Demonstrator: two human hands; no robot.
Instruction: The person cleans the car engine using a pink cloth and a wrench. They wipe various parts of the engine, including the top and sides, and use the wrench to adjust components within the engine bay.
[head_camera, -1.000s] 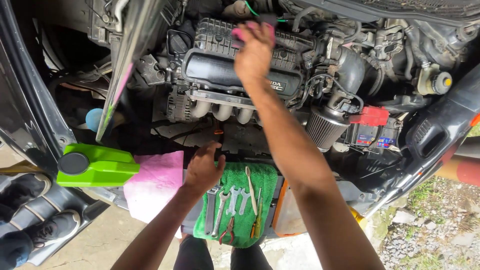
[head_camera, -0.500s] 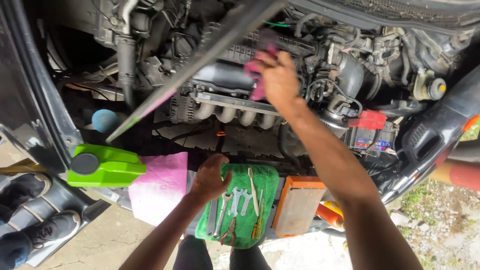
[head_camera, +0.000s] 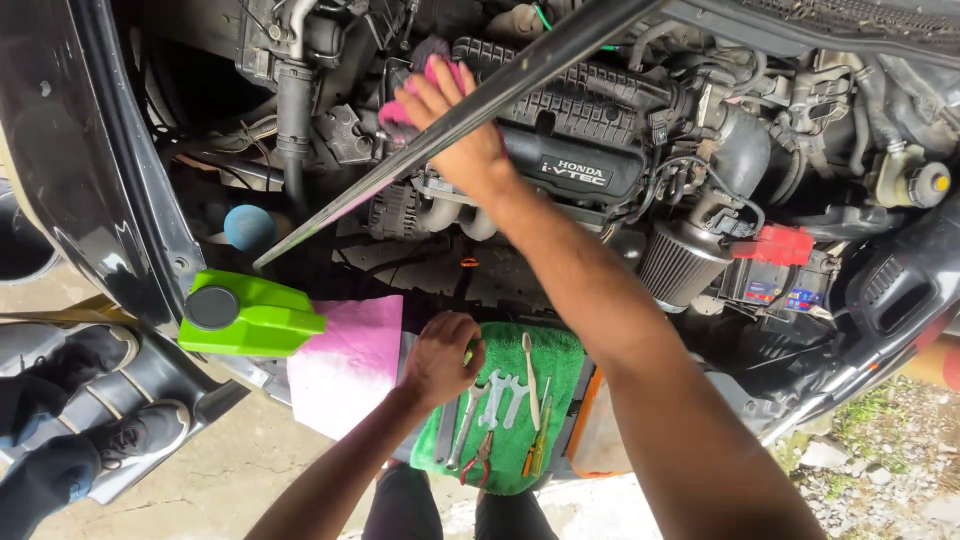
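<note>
My right hand (head_camera: 452, 128) presses a pink rag (head_camera: 398, 113) against the left end of the black engine cover (head_camera: 570, 150), partly behind the hood prop rod (head_camera: 440, 125). My left hand (head_camera: 441, 358) rests with curled fingers on the left edge of a green towel (head_camera: 555, 345) at the car's front edge. On the towel lie several wrenches (head_camera: 492, 400), red-handled pliers (head_camera: 476, 463), a toothbrush (head_camera: 531, 370) and a screwdriver (head_camera: 538, 440).
A bright green jug with a black cap (head_camera: 250, 315) sits at the left, a pink cloth (head_camera: 345, 365) beside it. A cone air filter (head_camera: 680, 265) and battery with red terminal cover (head_camera: 783, 245) lie to the right. Shoes (head_camera: 90, 430) stand on the ground at the left.
My right hand has wiped the pink rag from the middle of the engine cover to its left end. My left hand has stayed on the towel. My view has shifted.
</note>
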